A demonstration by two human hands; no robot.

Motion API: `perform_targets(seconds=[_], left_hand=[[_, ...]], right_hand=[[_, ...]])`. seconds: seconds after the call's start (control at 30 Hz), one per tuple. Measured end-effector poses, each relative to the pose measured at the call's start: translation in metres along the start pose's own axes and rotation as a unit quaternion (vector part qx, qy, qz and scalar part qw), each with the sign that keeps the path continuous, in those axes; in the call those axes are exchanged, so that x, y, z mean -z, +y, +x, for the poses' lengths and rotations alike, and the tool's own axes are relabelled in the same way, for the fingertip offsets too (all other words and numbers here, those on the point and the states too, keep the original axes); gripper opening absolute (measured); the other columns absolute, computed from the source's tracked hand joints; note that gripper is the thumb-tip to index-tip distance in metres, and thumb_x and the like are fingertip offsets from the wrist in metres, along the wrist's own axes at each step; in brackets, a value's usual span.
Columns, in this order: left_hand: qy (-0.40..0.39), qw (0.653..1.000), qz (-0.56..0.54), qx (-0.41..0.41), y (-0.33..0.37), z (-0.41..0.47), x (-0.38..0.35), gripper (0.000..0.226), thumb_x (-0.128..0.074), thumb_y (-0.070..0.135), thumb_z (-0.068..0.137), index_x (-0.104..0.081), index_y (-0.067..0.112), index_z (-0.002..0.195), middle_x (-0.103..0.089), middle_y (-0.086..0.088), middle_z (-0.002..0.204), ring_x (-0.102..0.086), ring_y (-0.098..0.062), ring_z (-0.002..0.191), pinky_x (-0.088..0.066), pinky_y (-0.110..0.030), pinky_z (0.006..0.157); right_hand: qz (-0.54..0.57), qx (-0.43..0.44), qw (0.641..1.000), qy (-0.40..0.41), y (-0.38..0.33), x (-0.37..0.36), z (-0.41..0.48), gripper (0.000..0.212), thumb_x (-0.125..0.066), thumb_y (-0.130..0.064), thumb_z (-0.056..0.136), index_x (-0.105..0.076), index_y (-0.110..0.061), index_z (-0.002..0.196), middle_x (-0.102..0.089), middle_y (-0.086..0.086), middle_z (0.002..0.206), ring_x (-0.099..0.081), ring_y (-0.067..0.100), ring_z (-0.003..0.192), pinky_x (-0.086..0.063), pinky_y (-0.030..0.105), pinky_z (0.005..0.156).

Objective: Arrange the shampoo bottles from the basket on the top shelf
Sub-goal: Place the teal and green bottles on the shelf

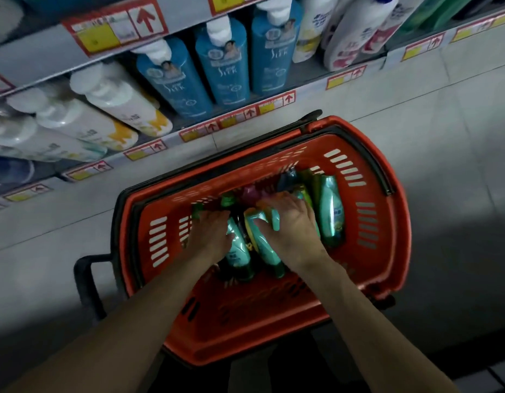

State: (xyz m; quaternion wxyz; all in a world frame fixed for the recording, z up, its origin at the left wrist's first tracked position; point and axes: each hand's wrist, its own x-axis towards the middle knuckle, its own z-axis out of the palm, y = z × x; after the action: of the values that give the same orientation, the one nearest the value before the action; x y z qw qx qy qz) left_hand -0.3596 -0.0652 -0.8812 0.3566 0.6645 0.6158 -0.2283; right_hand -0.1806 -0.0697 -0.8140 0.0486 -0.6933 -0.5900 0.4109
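— Shampoo bottles [332, 211]: location?

— All in the red basket [367, 222], lying jumbled on its bottom. Mostly teal; one pink and one dark blue at the far side. The basket stands on the tiled floor [429, 114], near the foot of the shelving.

— Left hand [210, 236]?

— Inside the basket, back of the hand up. Fingers [209, 218] are bent downward among the green caps, tips hidden. The thumb lies against a teal bottle [240, 256]. Grip or mere touch: cannot tell.

— Right hand [292, 226]?

— Also inside, just beside the left hand and apart from it. Fingers [291, 201] curl over the far side of a second teal bottle [269, 252], and the thumb crosses its near face. Entry: the hand grips that bottle, which lies in the heap against its teal neighbour.

— Surroundings?

— Blue bottles [226, 69] stand in a row on a lower shelf, with white pump bottles [109, 95] to their left. Red-and-yellow price tags [240, 116] run along the shelf edges. Label print is blurred, not legible.
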Motion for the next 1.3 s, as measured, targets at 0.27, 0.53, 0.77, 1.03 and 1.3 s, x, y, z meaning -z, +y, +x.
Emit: perform_targets(seconds=[0.27,0.53,0.77,1.03,1.3], left_hand=[[-0.019,0.995,0.081,-0.050,0.002,0.012,0.000,0.060,-0.071,0.048,0.085,-0.053,0.017,0.134,-0.052,-0.008,0.131,-0.047,-0.028,0.125,-0.034,-0.043,0.108],[-0.114,0.958,-0.258,-0.041,-0.001,-0.013,0.005,0.040,-0.088,0.020,0.069,-0.068,0.012,0.103,-0.071,0.001,0.101,-0.065,-0.013,0.090,-0.051,-0.028,0.075],[-0.069,0.932,-0.355,0.007,-0.010,-0.020,-0.009,0.034,-0.085,0.021,0.076,-0.072,0.004,0.102,-0.073,-0.016,0.099,-0.068,-0.028,0.097,-0.052,-0.041,0.083],[-0.013,0.873,-0.487,0.021,-0.001,-0.039,0.020,0.026,-0.073,0.039,0.087,-0.071,0.017,0.101,-0.076,-0.007,0.089,-0.072,-0.023,0.074,-0.053,-0.035,0.058],[0.044,0.860,-0.508,-0.040,0.018,-0.063,0.116,0.035,-0.069,0.067,0.078,-0.076,0.038,0.096,-0.077,0.018,0.095,-0.072,0.001,0.087,-0.050,-0.010,0.071]], right_hand=[[-0.266,0.099,0.949,-0.135,0.021,-0.032,0.024,0.062,-0.053,-0.050,0.093,-0.033,-0.027,0.146,-0.038,-0.002,0.148,-0.023,0.024,0.145,-0.002,0.047,0.123],[-0.250,0.074,0.957,-0.128,0.011,-0.032,0.044,0.052,-0.061,-0.050,0.090,-0.046,-0.025,0.132,-0.058,-0.002,0.133,-0.038,0.024,0.133,-0.019,0.039,0.118],[-0.303,0.054,0.938,-0.161,0.008,-0.043,0.038,0.062,-0.050,-0.056,0.094,-0.039,-0.024,0.146,-0.042,-0.003,0.150,-0.019,0.024,0.146,-0.002,0.048,0.123],[-0.064,0.078,0.988,-0.120,0.021,-0.003,0.037,0.043,-0.065,-0.039,0.091,-0.055,-0.026,0.131,-0.060,-0.009,0.128,-0.040,0.011,0.138,0.022,0.038,0.119],[0.274,-0.035,0.956,-0.101,-0.016,0.092,0.018,0.030,-0.059,-0.027,0.097,-0.061,-0.008,0.120,-0.069,0.018,0.111,-0.066,0.031,0.104,-0.055,0.038,0.080]])
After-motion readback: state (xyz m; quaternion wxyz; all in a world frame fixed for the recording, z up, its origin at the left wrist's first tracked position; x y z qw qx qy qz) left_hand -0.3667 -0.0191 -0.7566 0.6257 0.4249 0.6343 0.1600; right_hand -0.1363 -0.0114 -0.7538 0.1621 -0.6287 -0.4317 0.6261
